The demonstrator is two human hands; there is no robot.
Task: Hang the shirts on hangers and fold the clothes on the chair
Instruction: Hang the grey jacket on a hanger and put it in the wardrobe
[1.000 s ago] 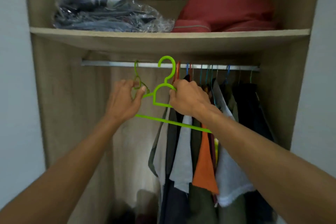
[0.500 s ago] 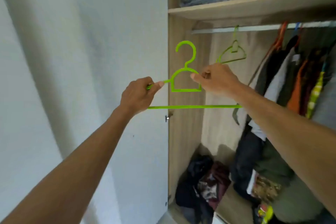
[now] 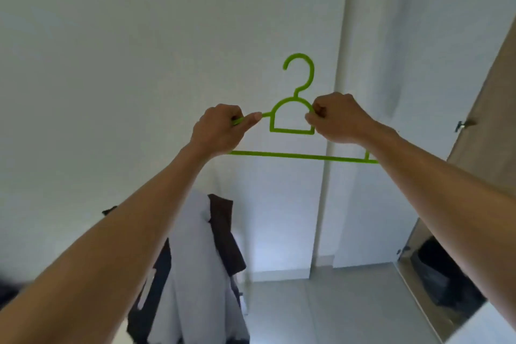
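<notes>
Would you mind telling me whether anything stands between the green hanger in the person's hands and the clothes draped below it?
Nothing visible does. The green hanger is held up by the left hand and right hand in front of the white wall. The clothes hang lower down, with only open space and the left forearm between.

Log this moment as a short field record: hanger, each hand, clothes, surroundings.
hanger: green hanger, empty, upright, hook on top, held in the air
left hand: left hand grips its left shoulder
right hand: right hand grips its right shoulder
clothes: white garment and dark garment draped below
surroundings: white wall; wooden wardrobe door at right
</notes>
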